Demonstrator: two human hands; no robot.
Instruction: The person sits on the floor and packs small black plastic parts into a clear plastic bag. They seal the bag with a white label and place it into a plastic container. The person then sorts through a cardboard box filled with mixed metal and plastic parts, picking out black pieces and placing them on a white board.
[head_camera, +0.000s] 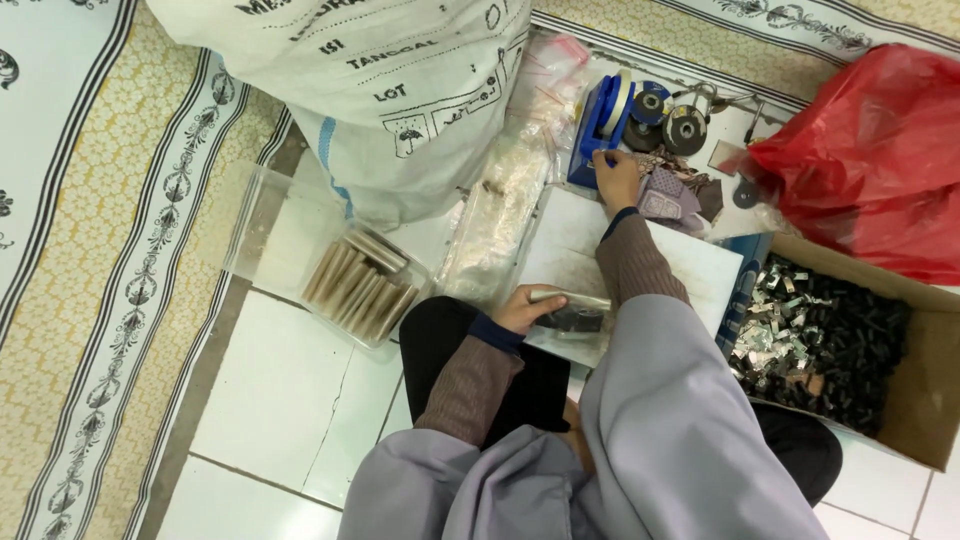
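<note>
Pinching small clear plastic packet of dark pieces (572, 312) in left hand (520, 308), above white board (690, 262); right hand (614, 178) reaching, grip apparently closing on blue tape dispenser (600, 122). Risking packet tilting, spilling onto tiled floor (280, 390).

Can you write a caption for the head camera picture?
Left hand holds a small clear packet; right hand reaches the blue tape dispenser.
</note>
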